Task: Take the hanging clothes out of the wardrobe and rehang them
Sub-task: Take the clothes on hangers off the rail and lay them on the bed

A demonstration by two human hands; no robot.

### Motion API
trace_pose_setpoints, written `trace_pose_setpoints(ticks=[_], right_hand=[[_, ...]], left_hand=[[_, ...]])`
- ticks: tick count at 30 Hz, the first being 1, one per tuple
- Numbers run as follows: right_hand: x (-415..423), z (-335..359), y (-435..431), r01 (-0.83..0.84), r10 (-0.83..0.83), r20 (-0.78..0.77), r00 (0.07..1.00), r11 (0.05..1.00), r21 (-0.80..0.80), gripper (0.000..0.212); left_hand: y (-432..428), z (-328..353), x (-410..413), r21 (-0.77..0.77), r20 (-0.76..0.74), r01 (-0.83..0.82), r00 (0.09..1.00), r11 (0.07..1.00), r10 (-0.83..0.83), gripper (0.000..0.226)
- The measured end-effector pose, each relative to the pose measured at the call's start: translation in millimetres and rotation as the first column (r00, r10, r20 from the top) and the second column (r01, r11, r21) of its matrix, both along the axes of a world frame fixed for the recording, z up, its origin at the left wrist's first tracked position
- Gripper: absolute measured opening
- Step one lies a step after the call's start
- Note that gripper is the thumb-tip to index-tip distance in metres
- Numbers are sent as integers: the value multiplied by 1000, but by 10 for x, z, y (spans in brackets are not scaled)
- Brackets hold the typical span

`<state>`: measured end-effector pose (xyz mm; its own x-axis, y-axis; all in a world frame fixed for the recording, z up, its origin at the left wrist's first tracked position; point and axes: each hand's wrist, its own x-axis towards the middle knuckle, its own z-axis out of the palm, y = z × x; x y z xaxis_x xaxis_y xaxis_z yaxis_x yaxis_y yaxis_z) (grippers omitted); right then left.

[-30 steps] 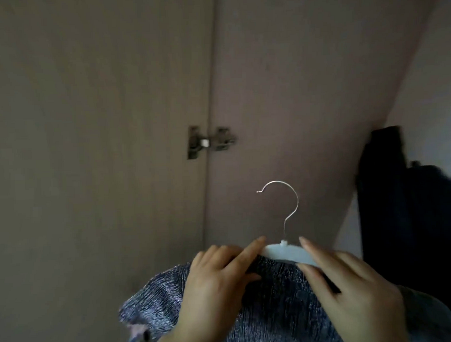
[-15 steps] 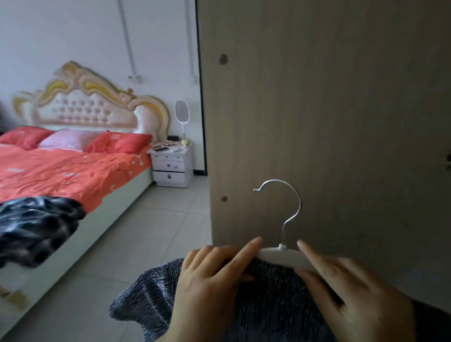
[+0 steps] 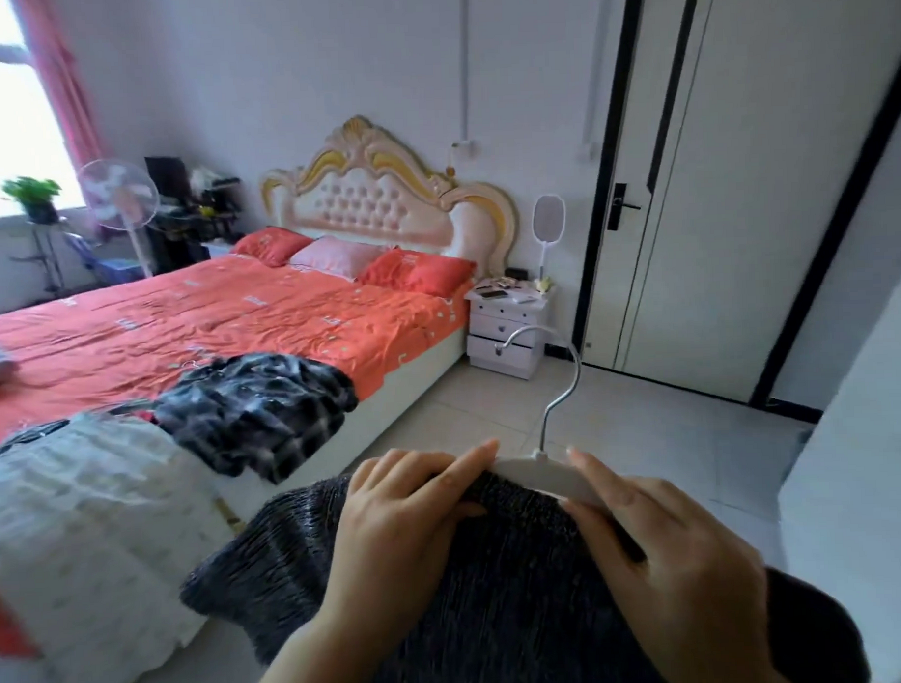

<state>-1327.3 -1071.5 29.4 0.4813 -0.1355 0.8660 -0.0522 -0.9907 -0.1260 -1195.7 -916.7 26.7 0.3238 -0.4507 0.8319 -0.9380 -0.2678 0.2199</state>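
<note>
The left hand (image 3: 408,516) and right hand (image 3: 670,553) are gripping the hanger (image 3: 545,472) with the grey sweater (image 3: 498,605) draped on it, now facing the bed (image 3: 233,308) instead of the wardrobe. It is out and awaiting rehanging.

Worn on the head, facing forward and down across a bedroom. Closest at bottom centre: left hand (image 3: 409,521) and right hand (image 3: 670,553) on a white hanger (image 3: 545,472) and dark knit garment (image 3: 498,605). Farther off, bed (image 3: 207,309) across the left half, door (image 3: 715,230) at upper right. Wide-angle, with straight lines bowed near the edges. Single view only.
</note>
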Motion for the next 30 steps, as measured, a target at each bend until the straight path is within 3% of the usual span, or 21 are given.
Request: trace_pose_setpoints(ticks=[9,20,30], right_hand=[[1665,-97,-293,-146,147,-37,988,989,18,36],[3740,-103,-1041,-321,334,-106,937,939,120,37],[5736,-287,-1466,-365,367,-114,923,930,38,37]], left_hand=[[-110,-187,1303,1,-147,-189,971,982,188,41],[-750,-219,3044,21,-214,-368,907,930,364,41],[-1166,-517,4949,-35,-262,-403,887,915,381,42]])
